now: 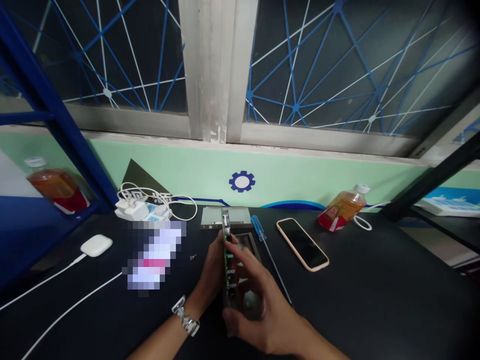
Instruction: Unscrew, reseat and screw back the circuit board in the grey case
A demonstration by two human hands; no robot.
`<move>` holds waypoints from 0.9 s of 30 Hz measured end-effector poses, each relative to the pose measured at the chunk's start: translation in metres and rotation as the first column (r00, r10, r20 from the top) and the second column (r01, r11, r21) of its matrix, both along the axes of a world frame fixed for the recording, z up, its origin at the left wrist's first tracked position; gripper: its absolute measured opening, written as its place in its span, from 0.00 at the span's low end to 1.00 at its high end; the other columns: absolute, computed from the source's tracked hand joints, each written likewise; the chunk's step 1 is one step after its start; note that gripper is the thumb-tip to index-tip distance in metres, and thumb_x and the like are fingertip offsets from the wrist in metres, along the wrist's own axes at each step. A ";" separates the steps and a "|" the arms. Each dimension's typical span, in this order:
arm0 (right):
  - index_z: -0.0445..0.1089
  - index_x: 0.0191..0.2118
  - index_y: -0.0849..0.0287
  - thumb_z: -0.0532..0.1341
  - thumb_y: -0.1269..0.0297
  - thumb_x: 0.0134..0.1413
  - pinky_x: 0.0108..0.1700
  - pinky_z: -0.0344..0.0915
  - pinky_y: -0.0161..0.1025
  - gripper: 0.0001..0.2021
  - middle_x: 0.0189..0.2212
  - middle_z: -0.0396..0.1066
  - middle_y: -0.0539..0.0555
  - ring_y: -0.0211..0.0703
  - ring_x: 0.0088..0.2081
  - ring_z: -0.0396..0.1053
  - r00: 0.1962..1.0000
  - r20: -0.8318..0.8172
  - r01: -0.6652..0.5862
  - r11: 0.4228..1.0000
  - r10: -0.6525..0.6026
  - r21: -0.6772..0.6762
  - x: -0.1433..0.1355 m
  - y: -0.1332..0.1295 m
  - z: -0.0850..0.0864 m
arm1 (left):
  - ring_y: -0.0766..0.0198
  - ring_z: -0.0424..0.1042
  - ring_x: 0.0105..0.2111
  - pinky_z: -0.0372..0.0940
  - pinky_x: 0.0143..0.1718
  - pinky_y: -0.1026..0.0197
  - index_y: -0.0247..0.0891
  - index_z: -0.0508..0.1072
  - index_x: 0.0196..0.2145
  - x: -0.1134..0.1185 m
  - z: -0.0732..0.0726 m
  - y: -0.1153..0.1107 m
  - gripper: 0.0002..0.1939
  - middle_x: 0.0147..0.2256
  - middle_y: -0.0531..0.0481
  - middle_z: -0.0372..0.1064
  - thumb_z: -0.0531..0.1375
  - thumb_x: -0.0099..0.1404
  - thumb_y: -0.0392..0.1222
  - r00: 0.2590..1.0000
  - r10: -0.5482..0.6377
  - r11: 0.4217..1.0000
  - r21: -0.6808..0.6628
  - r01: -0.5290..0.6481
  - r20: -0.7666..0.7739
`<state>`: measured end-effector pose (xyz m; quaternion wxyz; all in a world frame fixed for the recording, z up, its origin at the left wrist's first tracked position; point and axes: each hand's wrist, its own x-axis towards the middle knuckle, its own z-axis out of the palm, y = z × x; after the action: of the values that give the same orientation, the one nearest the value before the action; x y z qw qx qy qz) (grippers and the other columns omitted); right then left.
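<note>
Holding a circuit board (227, 274) on edge in the left hand (214, 261), just left of the screwdriver (260, 231). Reaching across the other face with the right hand (262, 295), fingers curved, a forefinger seemingly on it; cannot tell whether clamped there too. Could drop the board by slackening the left hand, given so upright a hold. Might bend raised parts by pressing too hard. Could scatter small metal bits (193, 257), well left of the screwdriver, or nudge the phone (303, 245), right of it, by swinging wide.
</note>
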<state>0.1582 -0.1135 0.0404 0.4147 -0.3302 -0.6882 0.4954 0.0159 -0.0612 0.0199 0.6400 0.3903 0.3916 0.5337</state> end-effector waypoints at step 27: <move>0.60 0.64 0.49 0.70 0.60 0.50 0.62 0.55 0.52 0.36 0.59 0.67 0.56 0.52 0.60 0.63 0.926 -0.370 -0.116 0.878 -0.073 -0.465 0.001 0.026 0.000 | 0.48 0.67 0.53 0.64 0.47 0.55 0.39 0.69 0.53 -0.013 0.016 0.009 0.27 0.53 0.40 0.69 0.61 0.63 0.58 0.977 -0.026 0.990 0.128 0.054 -0.211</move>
<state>0.1588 -0.0873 0.0407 0.4387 -0.3132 -0.4553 0.7086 0.0027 -0.0520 0.0362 0.5783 0.4938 0.4123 0.5016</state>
